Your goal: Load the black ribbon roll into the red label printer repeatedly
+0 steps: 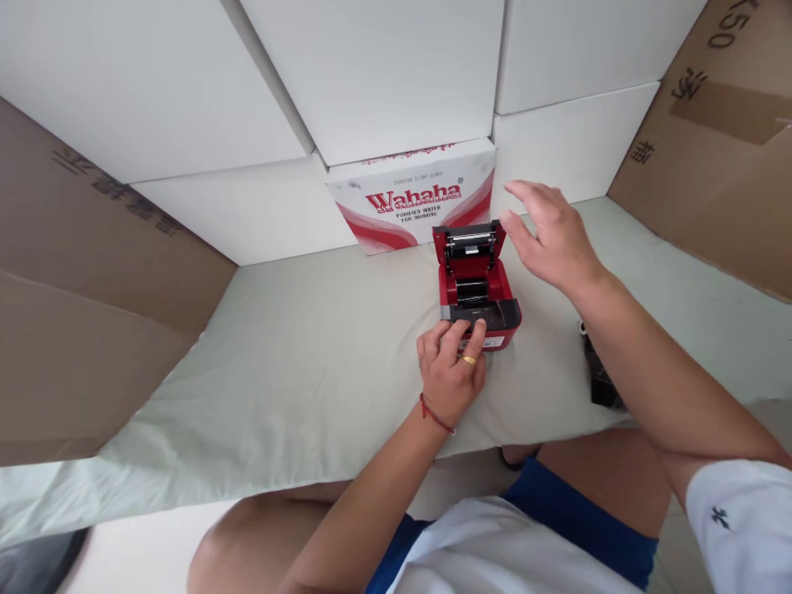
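Note:
A small red and black label printer [508, 309] stands on the cloth-covered table with its lid [469, 239] raised at the back. Dark rollers show inside its red body, and a white sticker is on its front. My left hand [450, 363], with a ring and a red cord at the wrist, grips the printer's front edge, fingertips on the black part. Beside the lid's right corner, my right hand [550, 235] is raised with thumb and fingers apart. Nothing is in it, and its fingertips look close to the lid; whether they touch, I cannot tell.
Behind the printer leans a white and red Wahaha water carton [408, 206] against stacked white boxes [384, 74]. Brown cardboard boxes [92, 330] wall the left side, another [723, 165] the right. A black object [600, 371] lies partly hidden under my right forearm.

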A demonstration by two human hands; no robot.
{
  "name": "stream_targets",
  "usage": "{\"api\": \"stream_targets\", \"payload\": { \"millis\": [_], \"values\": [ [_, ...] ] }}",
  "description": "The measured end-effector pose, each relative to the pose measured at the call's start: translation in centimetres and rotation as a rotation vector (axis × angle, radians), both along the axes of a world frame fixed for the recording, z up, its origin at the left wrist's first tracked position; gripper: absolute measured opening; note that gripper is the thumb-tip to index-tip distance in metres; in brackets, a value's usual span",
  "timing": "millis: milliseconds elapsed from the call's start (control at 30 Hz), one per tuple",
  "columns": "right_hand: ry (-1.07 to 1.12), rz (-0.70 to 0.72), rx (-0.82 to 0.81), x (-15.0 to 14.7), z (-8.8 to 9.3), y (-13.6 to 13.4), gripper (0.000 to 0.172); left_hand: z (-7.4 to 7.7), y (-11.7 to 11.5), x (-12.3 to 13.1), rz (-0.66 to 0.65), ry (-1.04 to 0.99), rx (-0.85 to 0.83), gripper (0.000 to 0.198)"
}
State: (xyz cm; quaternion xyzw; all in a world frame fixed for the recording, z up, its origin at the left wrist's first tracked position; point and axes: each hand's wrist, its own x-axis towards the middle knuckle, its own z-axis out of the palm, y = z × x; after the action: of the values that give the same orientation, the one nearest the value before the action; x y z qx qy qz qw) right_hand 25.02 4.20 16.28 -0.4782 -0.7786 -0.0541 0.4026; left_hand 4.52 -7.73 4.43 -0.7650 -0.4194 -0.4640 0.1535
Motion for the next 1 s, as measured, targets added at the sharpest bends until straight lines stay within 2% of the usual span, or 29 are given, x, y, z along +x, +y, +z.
{"api": "stream_targets", "payload": {
  "millis": [67, 167, 300, 400, 500, 600, 700, 900, 1000],
  "values": [
    [-0.042, 0.051, -0.096, -1.1, 0.3, 2.0, 0.048, -0.1, -0.1, 0.0, 0.002, -0.001, 0.001, 0.044],
    [-0.099, 0.136, -0.193, -2.4, 0.1, 1.6, 0.049, -0.1, -0.1, 0.0, -0.002, 0.000, 0.000, 0.046],
    [-0.110, 0.108, -0.154, -2.2, -1.1, -2.9, 0.041, -0.2, -0.2, -0.1, -0.018, -0.002, -0.017, 0.048],
    [-0.215, 0.135, -0.177, -1.4, -2.5, -6.5, 0.040, -0.4, -0.3, -0.1, -0.038, -0.021, -0.045, 0.050],
    [-0.333, 0.133, -0.142, -1.3, -3.8, -8.5, 0.042, -0.7, -0.5, 0.0, -0.073, -0.060, -0.095, 0.054],
    [-0.399, 0.061, -0.110, -1.8, -4.1, -9.0, 0.043, -0.4, -0.6, -0.2, -0.097, -0.112, -0.121, 0.056],
    [-0.403, 0.042, -0.104, -2.3, -3.9, -8.9, 0.039, 0.6, 0.1, -0.9, -0.117, -0.215, -0.120, 0.060],
    [-0.358, 0.059, -0.044, -2.2, -4.2, -9.0, 0.039, 2.0, 2.3, -2.5, -0.155, -0.427, -0.471, 0.048],
    [-0.324, 0.046, -0.023, -2.3, -4.7, -9.1, 0.038, 2.0, 2.8, -2.9, -0.174, -0.437, -0.495, 0.039]
  ]
}}
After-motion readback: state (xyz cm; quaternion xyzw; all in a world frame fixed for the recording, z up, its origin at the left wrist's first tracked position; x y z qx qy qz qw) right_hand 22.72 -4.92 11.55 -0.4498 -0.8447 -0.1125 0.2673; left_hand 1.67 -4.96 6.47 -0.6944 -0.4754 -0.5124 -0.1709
